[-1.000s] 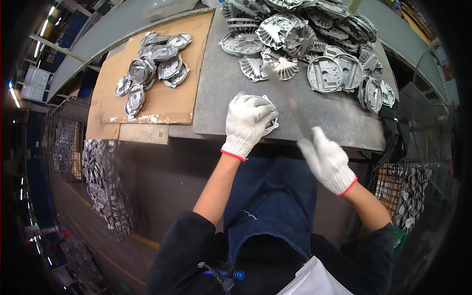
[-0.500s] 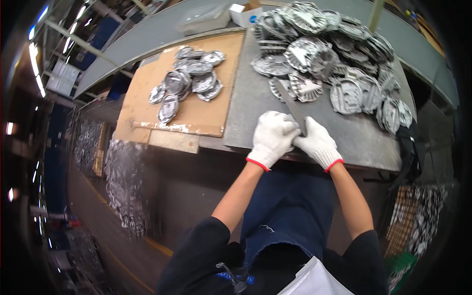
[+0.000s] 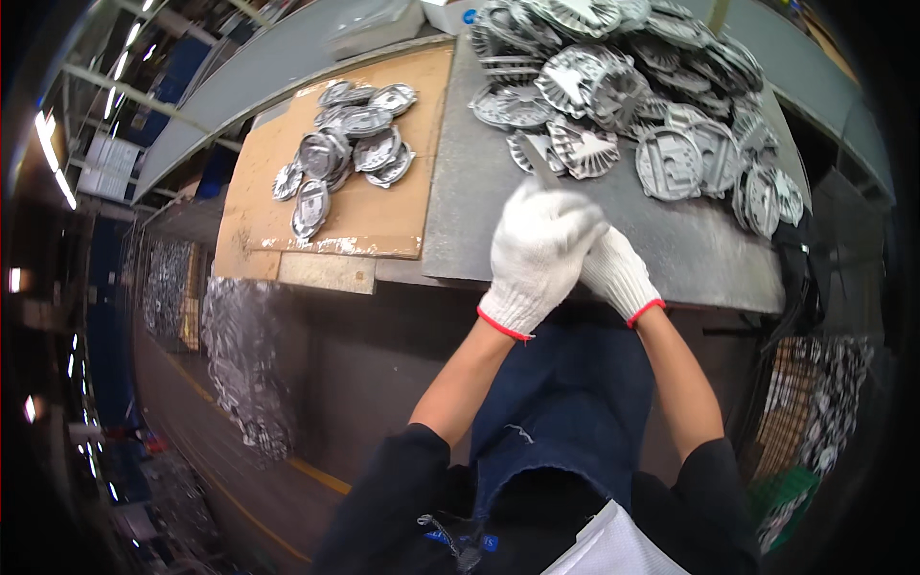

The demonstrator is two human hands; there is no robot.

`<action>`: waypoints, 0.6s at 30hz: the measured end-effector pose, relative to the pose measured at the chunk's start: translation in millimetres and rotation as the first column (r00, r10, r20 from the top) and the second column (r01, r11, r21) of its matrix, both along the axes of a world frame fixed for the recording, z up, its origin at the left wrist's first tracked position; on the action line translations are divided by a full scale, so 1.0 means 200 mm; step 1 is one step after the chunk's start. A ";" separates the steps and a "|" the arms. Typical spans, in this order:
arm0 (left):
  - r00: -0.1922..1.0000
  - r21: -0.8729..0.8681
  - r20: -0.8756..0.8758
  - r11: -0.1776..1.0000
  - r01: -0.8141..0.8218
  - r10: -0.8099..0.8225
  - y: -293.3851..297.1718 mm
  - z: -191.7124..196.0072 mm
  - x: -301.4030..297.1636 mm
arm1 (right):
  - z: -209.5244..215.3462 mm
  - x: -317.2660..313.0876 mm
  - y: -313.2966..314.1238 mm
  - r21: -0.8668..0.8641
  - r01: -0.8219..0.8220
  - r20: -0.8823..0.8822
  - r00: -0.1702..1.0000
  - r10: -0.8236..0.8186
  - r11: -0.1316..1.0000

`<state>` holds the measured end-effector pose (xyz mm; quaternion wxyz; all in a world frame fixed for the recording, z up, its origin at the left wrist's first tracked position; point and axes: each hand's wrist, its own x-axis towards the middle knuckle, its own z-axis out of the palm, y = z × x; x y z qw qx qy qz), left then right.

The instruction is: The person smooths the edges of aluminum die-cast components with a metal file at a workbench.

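Step in hand looks like working the flat grey tool (image 3: 542,165) past your left hand (image 3: 543,238); that's a judgement, since the contact spot is hidden. Left hand is by the near edge of the bench (image 3: 470,216), knuckles up, fingers apparently curled but blurred — can't tell what it pinches, if anything. Right hand (image 3: 615,271) is just right of it, partly covered by it, fingers out of sight, so can't tell its grip either. Only a short strip of the tool shows, beyond the left knuckles, above the bench and on the near side of the casting pile (image 3: 661,77). Long axis runs near to far with a lean left; the free end points far and slightly left, at the fan-ribbed castings (image 3: 586,151) at the pile's near edge. In view that end overlaps one of them; can't tell if it touches. To do it well: brace the left hand against the bench edge, keep your fingertips off the tool's line, drive along the long axis with light, even pressure, and don't let it twist. Watch the far end — it could knock those castings on a long stroke. Shorten the stroke or shift nearer if it does.
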<state>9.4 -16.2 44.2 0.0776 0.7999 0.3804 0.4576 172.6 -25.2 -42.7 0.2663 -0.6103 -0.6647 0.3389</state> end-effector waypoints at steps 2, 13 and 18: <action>0.995 0.023 0.062 0.996 -0.084 0.082 0.01 0.23 -0.03 | 0.19 -0.04 -0.01 -0.227 0.011 0.044 0.999 -0.001 0.974; 0.994 -0.877 0.024 0.479 -0.031 0.108 -0.03 -0.11 -0.38 | 0.27 -0.05 -0.12 -0.193 0.032 0.014 0.999 -0.030 0.981; 0.965 -0.937 0.251 0.270 0.222 0.081 -0.07 -0.06 -0.58 | 0.20 0.00 -0.17 -0.083 0.021 -0.079 0.996 -0.027 0.996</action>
